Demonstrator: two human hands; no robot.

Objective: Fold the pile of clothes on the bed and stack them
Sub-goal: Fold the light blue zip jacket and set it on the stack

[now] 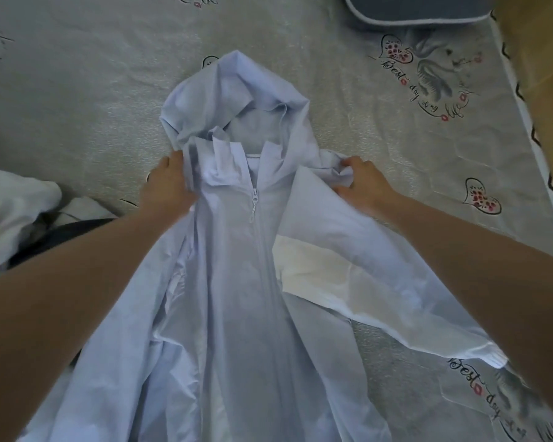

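Nearest the camera, the pale blue hooded jacket [237, 282] lies face up on the bed [77, 106], zipped, hood pointing away, spread flat so that its sides can be folded inward. Both forearms reach forward over it. The left hand [165, 186] grips the left shoulder, though its fingertips are tucked under cloth, so the grip is likely a pinch. The right hand [361, 183] pinches bunched fabric at the right shoulder. More unfolded clothes [16, 212] wait at left.
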